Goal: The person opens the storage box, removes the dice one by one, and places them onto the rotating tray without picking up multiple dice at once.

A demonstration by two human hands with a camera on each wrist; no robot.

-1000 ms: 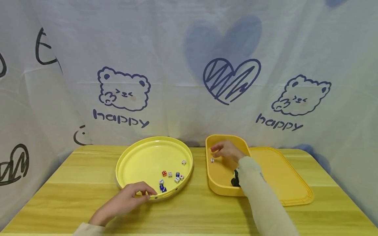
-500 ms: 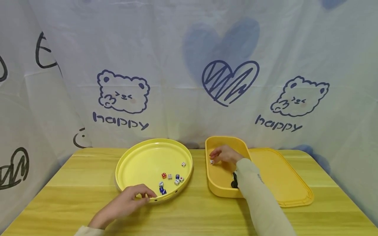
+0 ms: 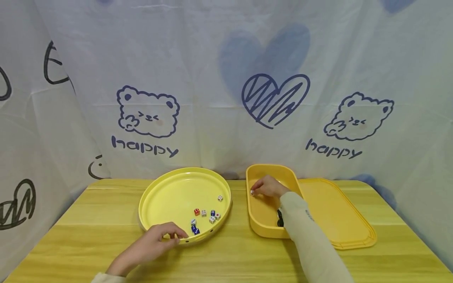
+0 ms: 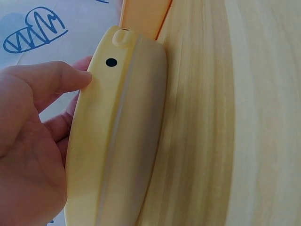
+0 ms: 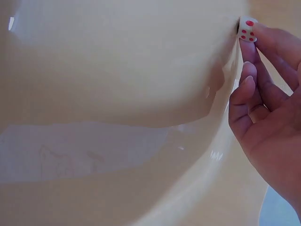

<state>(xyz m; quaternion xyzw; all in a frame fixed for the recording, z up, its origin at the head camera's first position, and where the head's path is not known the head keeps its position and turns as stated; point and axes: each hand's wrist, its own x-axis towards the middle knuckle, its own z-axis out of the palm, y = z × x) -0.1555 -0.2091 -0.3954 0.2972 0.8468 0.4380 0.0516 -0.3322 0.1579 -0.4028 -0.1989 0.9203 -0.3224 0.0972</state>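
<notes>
My left hand (image 3: 161,237) grips the near rim of a round yellow tray (image 3: 177,192). In the left wrist view the thumb presses the tray's outer wall (image 4: 101,113), with the other fingers behind the rim. Several small dice lie in the tray's right and near part: a red die (image 3: 196,212), blue dice (image 3: 196,231) and white dice (image 3: 212,220). Inside a deep orange-yellow box (image 3: 267,231), my right hand (image 3: 269,186) pinches a white die with red pips (image 5: 247,30) between thumb and fingertip, close to the box's left wall.
A flat orange-yellow lid (image 3: 339,212) lies on the wooden table (image 3: 226,259), right of the box. Something black (image 3: 280,218) shows beside the right sleeve; I cannot tell what it is. A printed white cloth (image 3: 205,78) hangs behind the table.
My right hand has lowered to the white die by the box's left wall and now pinches it. The left hand keeps its hold on the tray rim.
</notes>
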